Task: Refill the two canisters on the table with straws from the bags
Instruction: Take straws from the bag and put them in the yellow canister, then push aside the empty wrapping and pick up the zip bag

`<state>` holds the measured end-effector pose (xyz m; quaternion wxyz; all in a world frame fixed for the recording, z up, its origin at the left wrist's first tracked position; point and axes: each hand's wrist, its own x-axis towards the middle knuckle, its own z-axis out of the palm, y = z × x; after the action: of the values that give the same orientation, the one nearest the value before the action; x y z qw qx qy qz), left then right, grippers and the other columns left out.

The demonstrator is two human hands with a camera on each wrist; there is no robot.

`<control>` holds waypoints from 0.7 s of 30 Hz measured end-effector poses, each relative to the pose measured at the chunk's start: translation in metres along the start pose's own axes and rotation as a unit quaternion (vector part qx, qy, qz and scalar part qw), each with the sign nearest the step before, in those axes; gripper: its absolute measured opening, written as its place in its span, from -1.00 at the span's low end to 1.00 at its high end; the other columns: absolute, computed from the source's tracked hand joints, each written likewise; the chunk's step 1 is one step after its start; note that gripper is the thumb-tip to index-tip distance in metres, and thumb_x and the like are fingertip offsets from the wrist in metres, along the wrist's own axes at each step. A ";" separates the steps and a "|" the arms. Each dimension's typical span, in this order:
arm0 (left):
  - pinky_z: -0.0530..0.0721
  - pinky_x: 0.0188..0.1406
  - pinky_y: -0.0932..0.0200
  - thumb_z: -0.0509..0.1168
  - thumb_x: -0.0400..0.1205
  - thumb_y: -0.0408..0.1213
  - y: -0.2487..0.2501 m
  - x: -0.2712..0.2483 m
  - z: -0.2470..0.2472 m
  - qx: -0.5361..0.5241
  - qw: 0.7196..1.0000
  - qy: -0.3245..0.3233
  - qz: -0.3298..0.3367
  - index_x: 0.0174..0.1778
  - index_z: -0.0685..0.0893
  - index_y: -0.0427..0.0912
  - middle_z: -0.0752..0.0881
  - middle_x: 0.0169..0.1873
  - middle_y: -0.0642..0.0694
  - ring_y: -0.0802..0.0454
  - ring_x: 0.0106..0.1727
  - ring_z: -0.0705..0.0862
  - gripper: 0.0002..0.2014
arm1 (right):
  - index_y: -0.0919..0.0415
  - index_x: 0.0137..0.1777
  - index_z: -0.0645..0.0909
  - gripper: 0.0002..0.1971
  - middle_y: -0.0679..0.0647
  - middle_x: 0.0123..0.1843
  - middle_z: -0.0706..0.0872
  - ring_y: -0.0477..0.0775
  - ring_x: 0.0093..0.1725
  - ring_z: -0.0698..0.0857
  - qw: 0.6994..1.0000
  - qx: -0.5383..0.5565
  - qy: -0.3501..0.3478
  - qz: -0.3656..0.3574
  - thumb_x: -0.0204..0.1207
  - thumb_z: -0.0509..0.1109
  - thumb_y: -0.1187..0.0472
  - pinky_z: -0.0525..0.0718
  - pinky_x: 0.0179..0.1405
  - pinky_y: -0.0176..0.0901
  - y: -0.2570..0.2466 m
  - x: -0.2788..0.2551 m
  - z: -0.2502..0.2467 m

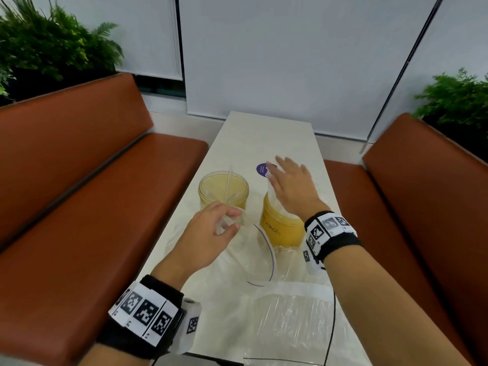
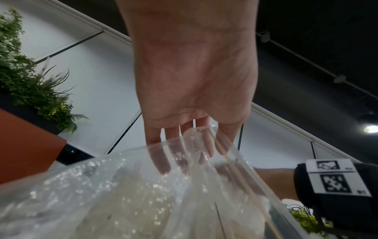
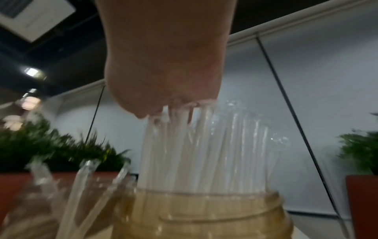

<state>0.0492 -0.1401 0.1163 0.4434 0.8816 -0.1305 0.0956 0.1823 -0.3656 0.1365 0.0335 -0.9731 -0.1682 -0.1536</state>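
Two clear yellowish canisters stand mid-table. The left canister (image 1: 223, 192) holds only a few loose straws (image 1: 227, 182). A dense bundle of clear-wrapped straws (image 3: 194, 145) stands upright in the right canister (image 1: 281, 229). My right hand (image 1: 289, 182) lies flat on the straw tops with its fingers spread and straight. In the right wrist view my right hand (image 3: 167, 64) touches those tops above the right canister (image 3: 204, 210). My left hand (image 1: 231, 220) pinches the rim of a clear zip bag (image 1: 260, 257) in front of the left canister. The left wrist view shows my left hand (image 2: 184, 152) partly behind the bag (image 2: 122, 194).
A second clear plastic bag (image 1: 290, 320) lies near the table's front edge, with a thin black cable (image 1: 331, 326) across it. A purple round sticker (image 1: 261, 170) sits on the table (image 1: 264, 133) behind the canisters. Brown benches (image 1: 79, 207) flank both sides.
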 end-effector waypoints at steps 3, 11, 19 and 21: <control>0.62 0.13 0.35 0.41 0.67 -0.26 0.001 0.000 -0.002 -0.009 1.000 -0.007 0.005 0.26 0.75 0.05 0.70 0.14 0.26 0.21 0.00 0.74 -0.75 | -0.06 0.72 0.22 -0.51 0.03 0.74 0.26 0.13 0.75 0.12 0.999 -0.029 -0.012 -0.002 0.82 -0.10 -0.06 0.04 0.70 0.34 0.002 -0.004 0.005; 0.63 0.12 0.35 0.26 0.52 -0.58 0.001 -0.001 -0.018 0.005 0.998 -0.069 -0.002 0.47 0.60 0.06 0.61 0.33 0.18 0.22 0.23 0.68 -0.37 | 0.06 0.58 0.49 -0.52 0.16 0.58 0.49 0.23 0.61 0.38 0.992 0.042 0.104 0.058 0.78 0.04 -0.11 0.31 0.62 0.21 0.014 -0.027 -0.001; 0.51 0.49 0.26 0.15 0.82 -0.30 0.010 -0.007 -0.024 -0.068 0.995 -0.057 0.045 0.68 0.36 0.09 0.48 0.54 0.20 0.29 0.52 0.50 -0.52 | 0.23 -0.29 0.81 -0.09 0.09 -0.40 0.83 0.05 -0.40 0.82 0.887 0.425 -0.148 0.101 0.48 -0.04 -0.58 0.76 -0.14 -0.09 -0.089 -0.054 -0.044; 0.43 0.56 0.32 0.02 0.87 -0.31 0.014 -0.015 -0.025 -0.157 0.984 -0.068 0.047 0.65 0.28 0.14 0.47 0.56 0.21 0.33 0.57 0.45 -0.56 | 0.35 -0.21 0.77 -0.18 0.17 -0.33 0.83 0.09 -0.39 0.81 0.847 0.497 -0.132 0.135 0.55 0.12 -0.48 0.74 -0.31 -0.04 -0.104 -0.056 -0.038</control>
<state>0.0298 -0.1253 0.1372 0.5617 0.7982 -0.2148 0.0342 0.0862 -0.2894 0.1565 0.5105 -0.8505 -0.0918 0.0869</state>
